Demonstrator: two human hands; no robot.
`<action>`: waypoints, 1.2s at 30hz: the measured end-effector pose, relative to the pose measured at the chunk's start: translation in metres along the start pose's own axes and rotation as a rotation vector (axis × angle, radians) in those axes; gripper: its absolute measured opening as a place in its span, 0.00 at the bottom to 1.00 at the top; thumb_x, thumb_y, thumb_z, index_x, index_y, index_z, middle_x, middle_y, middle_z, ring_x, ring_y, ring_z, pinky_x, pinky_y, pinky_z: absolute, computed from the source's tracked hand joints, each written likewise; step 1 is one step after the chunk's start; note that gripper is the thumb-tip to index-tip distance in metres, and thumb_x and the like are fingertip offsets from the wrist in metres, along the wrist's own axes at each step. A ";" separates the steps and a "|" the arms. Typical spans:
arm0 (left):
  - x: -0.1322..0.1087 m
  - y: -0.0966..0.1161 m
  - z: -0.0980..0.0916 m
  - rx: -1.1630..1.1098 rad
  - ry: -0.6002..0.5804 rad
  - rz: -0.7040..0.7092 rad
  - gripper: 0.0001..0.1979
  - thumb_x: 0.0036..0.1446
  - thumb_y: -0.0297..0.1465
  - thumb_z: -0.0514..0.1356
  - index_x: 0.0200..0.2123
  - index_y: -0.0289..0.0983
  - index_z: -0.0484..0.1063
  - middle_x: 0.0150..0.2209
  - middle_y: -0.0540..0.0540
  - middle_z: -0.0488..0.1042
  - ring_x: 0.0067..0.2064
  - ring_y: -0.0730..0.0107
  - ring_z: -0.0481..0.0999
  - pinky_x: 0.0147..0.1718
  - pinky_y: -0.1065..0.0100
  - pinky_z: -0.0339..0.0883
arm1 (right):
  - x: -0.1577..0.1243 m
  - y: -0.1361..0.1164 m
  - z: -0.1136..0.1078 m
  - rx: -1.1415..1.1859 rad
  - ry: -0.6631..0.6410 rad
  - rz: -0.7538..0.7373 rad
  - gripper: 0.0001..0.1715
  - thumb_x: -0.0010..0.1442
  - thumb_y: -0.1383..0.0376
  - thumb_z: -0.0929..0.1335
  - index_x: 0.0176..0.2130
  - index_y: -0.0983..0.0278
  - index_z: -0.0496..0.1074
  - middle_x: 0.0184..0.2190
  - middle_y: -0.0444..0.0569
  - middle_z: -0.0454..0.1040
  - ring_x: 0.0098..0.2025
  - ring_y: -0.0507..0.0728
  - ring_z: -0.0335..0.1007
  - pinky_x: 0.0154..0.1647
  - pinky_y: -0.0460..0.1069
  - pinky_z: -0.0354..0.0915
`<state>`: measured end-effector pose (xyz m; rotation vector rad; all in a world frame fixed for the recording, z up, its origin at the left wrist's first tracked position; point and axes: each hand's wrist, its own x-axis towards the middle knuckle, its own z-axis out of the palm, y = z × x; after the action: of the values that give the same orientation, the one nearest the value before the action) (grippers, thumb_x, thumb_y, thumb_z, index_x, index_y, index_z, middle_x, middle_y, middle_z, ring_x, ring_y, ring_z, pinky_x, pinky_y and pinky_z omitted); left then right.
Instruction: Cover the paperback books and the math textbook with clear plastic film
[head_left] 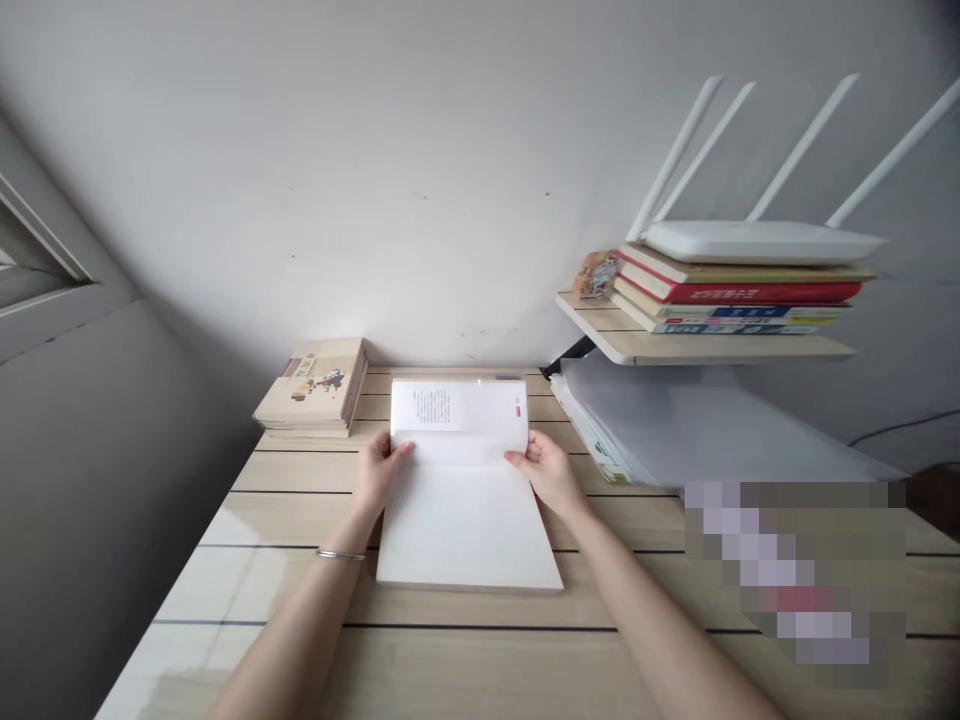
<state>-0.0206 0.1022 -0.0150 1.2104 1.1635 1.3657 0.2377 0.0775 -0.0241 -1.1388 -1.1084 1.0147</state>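
Observation:
An open book lies on the wooden desk in front of me, its near page blank white. The far part carries a block of small printed text and a small red mark near its right edge. At the book's left edge my left hand is closed, thumb on top of the page and fingers curled at the side. On the opposite edge my right hand grips in the same way, its thumb resting on the page. The fingers under the book are partly hidden. A silver bracelet circles my left wrist.
A stack of books sits at the desk's back left corner. On the right, a raised shelf bears more books and a white router with upright antennas. Papers in clear sleeves lie beneath it. A pixelated patch covers the right side.

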 end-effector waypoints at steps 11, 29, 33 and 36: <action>-0.002 0.012 0.000 -0.087 -0.023 0.008 0.19 0.36 0.36 0.70 0.32 0.36 0.70 0.30 0.49 0.75 0.30 0.71 0.71 0.30 0.71 0.64 | 0.001 -0.004 0.002 0.009 -0.001 0.007 0.21 0.37 0.64 0.75 0.34 0.61 0.68 0.31 0.46 0.78 0.34 0.57 0.75 0.38 0.52 0.68; -0.003 0.016 0.003 -0.121 0.009 -0.001 0.21 0.36 0.40 0.70 0.33 0.36 0.71 0.32 0.46 0.77 0.32 0.67 0.75 0.33 0.68 0.66 | 0.007 -0.007 0.010 -0.022 0.132 -0.094 0.22 0.43 0.49 0.73 0.29 0.61 0.67 0.25 0.45 0.75 0.27 0.55 0.68 0.32 0.49 0.64; -0.008 0.026 0.004 -0.136 -0.034 0.007 0.22 0.39 0.38 0.69 0.38 0.36 0.71 0.40 0.42 0.77 0.40 0.63 0.76 0.38 0.66 0.67 | 0.003 -0.016 0.013 0.050 0.086 -0.106 0.20 0.46 0.51 0.73 0.31 0.61 0.66 0.26 0.45 0.75 0.29 0.55 0.68 0.33 0.49 0.64; -0.010 0.030 0.005 -0.118 -0.025 0.016 0.20 0.40 0.37 0.69 0.37 0.35 0.72 0.39 0.43 0.78 0.39 0.64 0.76 0.39 0.67 0.67 | 0.002 -0.020 0.015 0.049 0.097 -0.119 0.20 0.47 0.51 0.72 0.32 0.61 0.66 0.27 0.46 0.75 0.30 0.55 0.68 0.33 0.49 0.63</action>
<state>-0.0165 0.0892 0.0138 1.1514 1.0431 1.4067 0.2238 0.0793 -0.0031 -1.0591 -1.0558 0.8806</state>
